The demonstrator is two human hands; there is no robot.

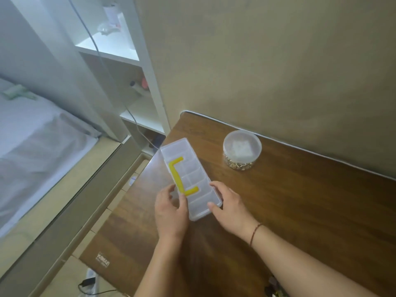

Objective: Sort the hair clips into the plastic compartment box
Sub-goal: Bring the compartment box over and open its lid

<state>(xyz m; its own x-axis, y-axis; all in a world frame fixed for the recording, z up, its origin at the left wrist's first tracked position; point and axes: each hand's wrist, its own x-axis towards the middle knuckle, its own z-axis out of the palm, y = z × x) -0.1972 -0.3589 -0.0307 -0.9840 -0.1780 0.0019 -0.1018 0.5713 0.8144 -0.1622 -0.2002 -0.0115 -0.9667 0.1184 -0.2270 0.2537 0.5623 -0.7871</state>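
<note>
A clear plastic compartment box (190,179) lies on the brown wooden table (289,200), set at a slant near the table's left edge, its lid closed and a yellow bracket-shaped handle (181,177) folded flat across the top. The person has both hands at the near end of it. The left hand (170,211) curls round the near left side, thumb lying over the lid beside the yellow handle, so it grips the box. The right hand (228,204) holds the near right corner, thumb pressed on the lid's edge and fingers reaching along the right side. A thin dark cord bracelet (255,233) sits on the right wrist. Further back and to the right, near the wall, stands a round clear jar (242,148) with a pale lid; small gold-coloured pieces show through its lower wall, too small to make out. Off to the left are a white shelf unit (130,67) and a bed (34,142) under pale sheets.
</note>
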